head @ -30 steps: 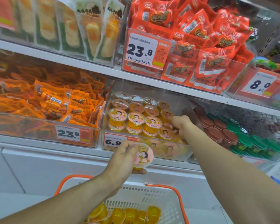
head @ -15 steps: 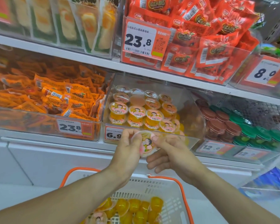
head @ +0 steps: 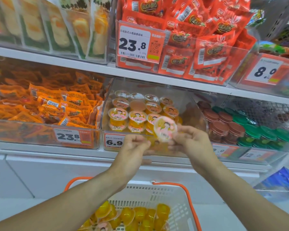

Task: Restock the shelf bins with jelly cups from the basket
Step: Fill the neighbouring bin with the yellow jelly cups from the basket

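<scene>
In front of the clear jelly bin (head: 193, 104), with the white basket (head: 177, 195) of yellow cups below, it's mid-restock! The right hand (head: 193, 144) pinches one jelly cup (head: 165, 128) by its rim, just at the bin's front edge. The left hand (head: 134, 147) looks loosely curled, holding nothing. Next move, I'd say: lift over the front wall and seat it in a gap.

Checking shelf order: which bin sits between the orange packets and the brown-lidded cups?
The head view shows the clear jelly cup bin between the orange packets and brown-lidded cups.
</scene>
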A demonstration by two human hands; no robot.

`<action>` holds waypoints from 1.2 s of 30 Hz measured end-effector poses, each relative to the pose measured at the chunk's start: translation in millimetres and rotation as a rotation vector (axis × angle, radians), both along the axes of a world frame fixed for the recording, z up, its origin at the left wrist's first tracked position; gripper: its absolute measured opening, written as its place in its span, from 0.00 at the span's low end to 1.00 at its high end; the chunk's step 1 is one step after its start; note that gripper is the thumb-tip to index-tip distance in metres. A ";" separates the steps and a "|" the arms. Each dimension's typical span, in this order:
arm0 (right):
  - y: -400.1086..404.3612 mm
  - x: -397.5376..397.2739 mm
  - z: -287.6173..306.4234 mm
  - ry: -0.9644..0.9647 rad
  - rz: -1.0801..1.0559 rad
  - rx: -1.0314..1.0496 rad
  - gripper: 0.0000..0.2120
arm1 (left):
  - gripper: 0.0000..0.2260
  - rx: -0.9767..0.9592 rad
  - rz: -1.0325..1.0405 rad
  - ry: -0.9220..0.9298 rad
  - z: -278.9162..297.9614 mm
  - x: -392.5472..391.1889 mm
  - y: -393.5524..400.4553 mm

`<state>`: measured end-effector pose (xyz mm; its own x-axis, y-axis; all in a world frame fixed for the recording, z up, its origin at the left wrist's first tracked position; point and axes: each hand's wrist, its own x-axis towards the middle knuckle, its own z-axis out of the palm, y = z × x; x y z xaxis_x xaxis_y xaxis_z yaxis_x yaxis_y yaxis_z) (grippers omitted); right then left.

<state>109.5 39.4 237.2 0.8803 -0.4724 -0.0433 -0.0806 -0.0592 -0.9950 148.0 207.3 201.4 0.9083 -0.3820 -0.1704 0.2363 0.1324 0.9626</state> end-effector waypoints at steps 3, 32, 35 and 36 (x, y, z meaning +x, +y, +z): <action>-30.7 27.2 8.3 0.014 -0.108 -0.178 0.09 | 0.12 0.044 0.043 -0.068 0.0 6.3 7.2; -55.0 84.1 -2.1 0.535 0.163 -1.116 0.25 | 0.19 0.072 0.028 -0.147 -17.2 21.8 10.2; -54.8 86.1 -10.4 0.478 0.124 -1.099 0.25 | 0.19 0.074 0.031 -0.152 -17.2 21.0 10.0; -54.6 86.9 -10.6 0.472 0.116 -1.096 0.26 | 0.19 0.075 0.032 -0.152 -17.4 21.1 9.7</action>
